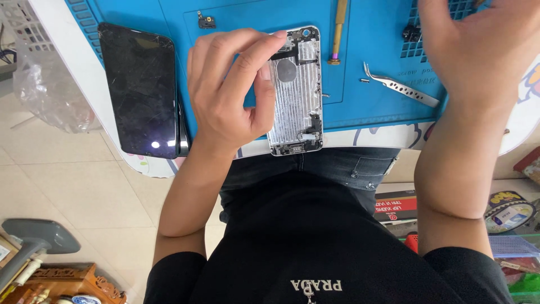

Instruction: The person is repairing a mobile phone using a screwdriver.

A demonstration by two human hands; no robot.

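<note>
The left hand [230, 90] is gripping the stripped silver phone housing [295, 93] at mid-frame, on the blue mat [371, 107] covering the tabletop [79, 79]. The right hand [478, 39] is hovering wide open, empty, upper right. The dark screen panel [140, 90] is already lying apart at left; bent tweezers [402, 87] are waiting, with small parts remaining inside.

Right hand [478, 42] fingertips beyond top edge

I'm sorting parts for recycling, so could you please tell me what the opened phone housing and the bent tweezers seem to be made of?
Phone housing: likely aluminium, silvery with a dull brushed sheen inside. Bent tweezers: probably steel, bright grey with a row of punched holes.
</note>
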